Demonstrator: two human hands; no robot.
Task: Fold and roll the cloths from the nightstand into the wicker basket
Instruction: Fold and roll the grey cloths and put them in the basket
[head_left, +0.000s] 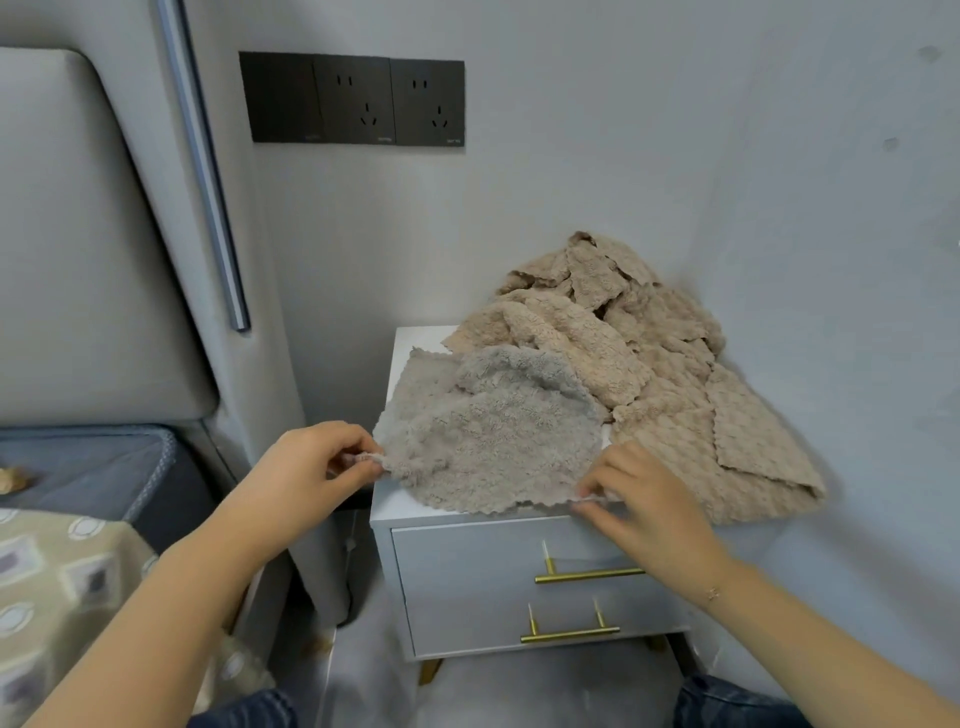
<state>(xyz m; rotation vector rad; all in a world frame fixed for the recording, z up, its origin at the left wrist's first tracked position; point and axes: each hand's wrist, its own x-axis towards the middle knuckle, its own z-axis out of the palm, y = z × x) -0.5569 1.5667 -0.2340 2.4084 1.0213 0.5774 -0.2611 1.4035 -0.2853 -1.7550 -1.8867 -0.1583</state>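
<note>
your left hand (317, 462) pinches the near-left corner of the fuzzy grey scallop-edged cloth (488, 436), fingers curled round a small tuft of it; your right hand (631, 493) pinches the near-right corner at the front lip of the pale grey nightstand (410, 506); both hands are closed on the same cloth, neither free; the cloth spreads away from your two grips, up and back across the top, its held edge running left to right between your hands and its far part already doubled over in a loose flap; so the fold, as i judge it, goes straight away from you, both hands equally near; beyond the flap, and to the right of your right grip, lies the heap of beige fuzzy cloths (639, 353), one draped over the nightstand's right edge, the grey cloth's far edge touching it; how many are in the heap you cannot count; the wicker basket is nowhere in view; your right fingertips blur against the cloth's hem.
</note>
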